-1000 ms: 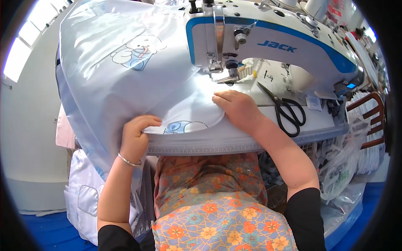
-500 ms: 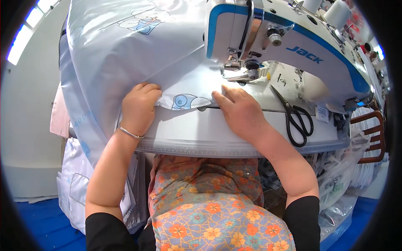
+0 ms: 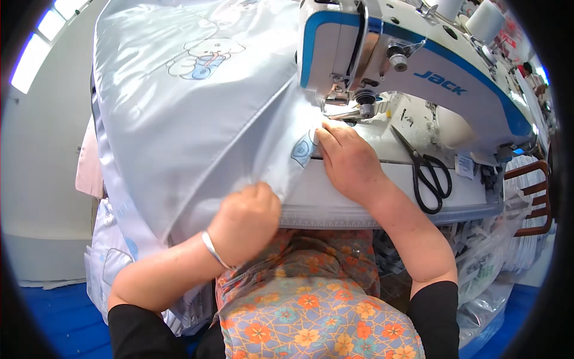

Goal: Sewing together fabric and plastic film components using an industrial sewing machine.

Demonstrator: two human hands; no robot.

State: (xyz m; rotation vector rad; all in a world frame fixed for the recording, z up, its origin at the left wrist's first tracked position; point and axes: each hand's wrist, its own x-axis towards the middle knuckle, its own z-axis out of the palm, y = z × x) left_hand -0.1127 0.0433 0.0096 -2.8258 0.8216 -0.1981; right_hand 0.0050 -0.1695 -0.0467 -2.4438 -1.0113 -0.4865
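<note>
A large sheet of pale, shiny fabric (image 3: 179, 119) with blue cartoon prints spreads over the left of the sewing table and runs to the sewing machine (image 3: 388, 66). My left hand (image 3: 248, 218), a bangle at its wrist, is closed on the fabric's near edge at the table's front and pulls it taut. My right hand (image 3: 350, 155) pinches the same edge just in front of the presser foot (image 3: 353, 113). Between the two hands the edge slants, with a blue printed patch beside my right fingers. The needle tip is too small to make out.
Black-handled scissors (image 3: 430, 179) lie on the table right of my right forearm. Thread cones (image 3: 484, 21) stand behind the machine. A clear ruler strip (image 3: 335, 216) runs along the table's front edge. A brown rack (image 3: 532, 197) and plastic bags (image 3: 484, 257) are at the right.
My left hand has moved right and toward me, drawing the fabric's edge into a slant. The fabric has shifted and folded on the left. My right hand has barely moved.
</note>
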